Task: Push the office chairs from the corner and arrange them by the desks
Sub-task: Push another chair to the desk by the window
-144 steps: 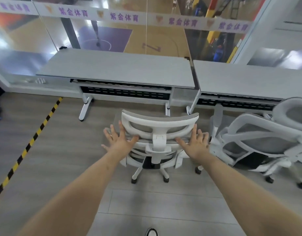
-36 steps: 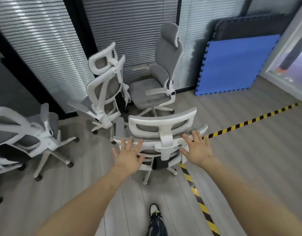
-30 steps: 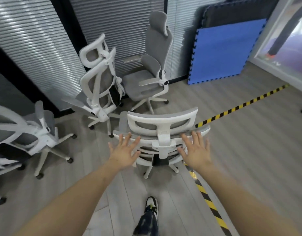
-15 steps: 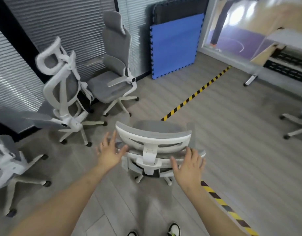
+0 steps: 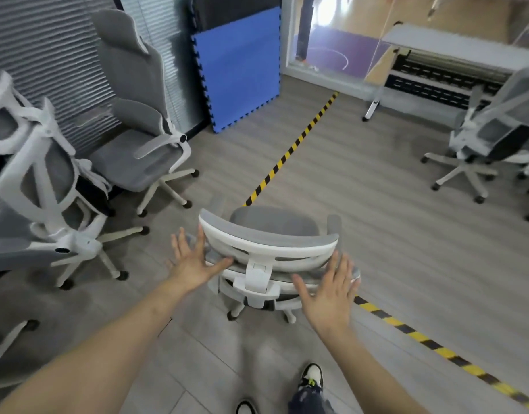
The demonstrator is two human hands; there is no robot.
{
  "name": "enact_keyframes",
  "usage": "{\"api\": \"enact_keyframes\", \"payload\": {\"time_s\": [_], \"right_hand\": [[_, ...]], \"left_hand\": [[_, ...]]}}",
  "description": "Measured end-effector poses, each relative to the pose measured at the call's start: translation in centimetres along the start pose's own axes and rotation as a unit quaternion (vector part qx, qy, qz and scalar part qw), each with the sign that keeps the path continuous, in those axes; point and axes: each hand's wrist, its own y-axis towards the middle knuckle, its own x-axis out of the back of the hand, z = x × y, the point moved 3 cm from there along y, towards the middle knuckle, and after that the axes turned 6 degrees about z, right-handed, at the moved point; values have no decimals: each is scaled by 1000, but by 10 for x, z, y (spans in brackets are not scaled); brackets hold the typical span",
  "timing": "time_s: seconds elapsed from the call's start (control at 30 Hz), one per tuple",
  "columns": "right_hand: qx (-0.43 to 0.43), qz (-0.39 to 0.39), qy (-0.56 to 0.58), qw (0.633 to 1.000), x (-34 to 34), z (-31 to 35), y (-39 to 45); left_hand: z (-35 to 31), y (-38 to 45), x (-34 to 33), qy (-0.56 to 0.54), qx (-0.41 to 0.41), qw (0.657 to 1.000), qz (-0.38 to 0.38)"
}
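the low-backed chair point(image 5: 269, 249) stands mid-floor, its back toward the person, seat facing the bench point(image 5: 454, 46) far right. left hand point(image 5: 194, 264) and right hand point(image 5: 328, 294) press its back frame, fingers spread flat, no curled grip. its base is mostly hidden. 2 gray chairs point(image 5: 137, 115) crowd the left; striped tape point(image 5: 290, 150) crosses ahead.

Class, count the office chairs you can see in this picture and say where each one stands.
5, perhaps more at the edges: one under the hands, a grey one by the blinds, a white-framed one on the left, part of one bottom left, one by the desk.
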Motion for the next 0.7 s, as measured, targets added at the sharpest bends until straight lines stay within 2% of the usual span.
{"api": "enact_keyframes", "payload": {"time_s": [0.23,0.37,0.57,0.7], "right_hand": [[-50,-17,38,998,14,-18,33],[-62,-63,49,995,25,-41,63],[-79,-102,54,990,57,-92,135],[-86,-99,65,989,86,-131,196]], "left_hand": [[-59,45,8,42,-42,998,30],[-105,84,1,48,-70,996,35],[-198,146,-17,63,-103,991,53],[-272,184,-28,75,-108,990,59]]}}
